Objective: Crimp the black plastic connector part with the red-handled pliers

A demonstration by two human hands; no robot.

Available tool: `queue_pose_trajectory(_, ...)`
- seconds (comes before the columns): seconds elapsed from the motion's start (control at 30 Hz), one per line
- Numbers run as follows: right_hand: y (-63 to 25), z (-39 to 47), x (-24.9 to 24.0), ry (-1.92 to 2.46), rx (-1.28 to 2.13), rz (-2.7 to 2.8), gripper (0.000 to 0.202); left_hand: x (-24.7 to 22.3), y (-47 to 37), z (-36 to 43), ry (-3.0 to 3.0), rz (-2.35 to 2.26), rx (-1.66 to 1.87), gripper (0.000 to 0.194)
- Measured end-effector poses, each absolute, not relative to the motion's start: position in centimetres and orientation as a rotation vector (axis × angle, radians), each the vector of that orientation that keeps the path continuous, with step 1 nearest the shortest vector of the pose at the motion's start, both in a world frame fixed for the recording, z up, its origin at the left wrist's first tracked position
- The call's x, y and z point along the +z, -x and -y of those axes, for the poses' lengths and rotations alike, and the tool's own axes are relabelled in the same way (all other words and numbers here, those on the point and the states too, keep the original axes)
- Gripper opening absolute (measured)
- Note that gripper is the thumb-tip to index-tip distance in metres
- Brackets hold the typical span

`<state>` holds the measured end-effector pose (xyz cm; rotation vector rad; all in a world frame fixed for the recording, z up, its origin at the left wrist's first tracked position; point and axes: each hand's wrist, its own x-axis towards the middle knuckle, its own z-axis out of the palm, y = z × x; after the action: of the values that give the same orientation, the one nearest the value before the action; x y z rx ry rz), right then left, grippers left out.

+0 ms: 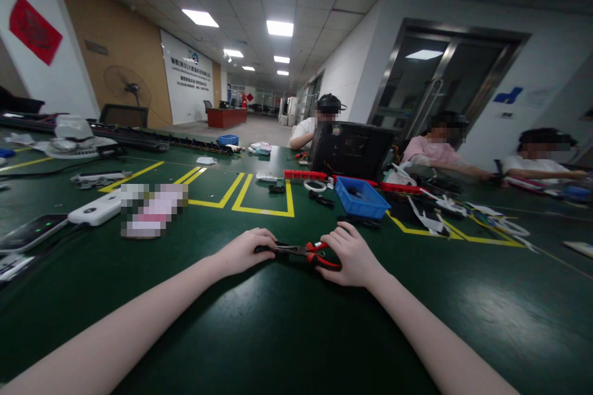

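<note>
Red-and-black handled pliers [301, 250] point leftward above the green table [259, 333], near the middle of the view. My right hand [352, 253] is wrapped round their handles, which are spread apart. At the jaws' tip, my left hand [248, 251] pinches a small black piece [265, 249]. The jaws reach this piece; whether they grip it is too small to tell. Part of the piece is hidden by my left fingers.
Beyond my right hand sits a blue bin [361, 197], with cables around it. A white power strip [104, 205] and a phone [32, 232] lie at the left. A black monitor-like box [354, 149] stands further back. Several people sit across the table.
</note>
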<state>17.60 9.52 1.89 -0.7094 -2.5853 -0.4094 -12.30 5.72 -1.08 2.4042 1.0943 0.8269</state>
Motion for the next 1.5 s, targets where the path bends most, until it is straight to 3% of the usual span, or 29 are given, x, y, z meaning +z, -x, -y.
queue_pose_trajectory(1.5, -18.00, -9.67, 2.21, 0.729, -0.385, 2.609, 0.042, -0.95, 12.35, -5.47, -2.408, -1.099, 0.802, 0.017)
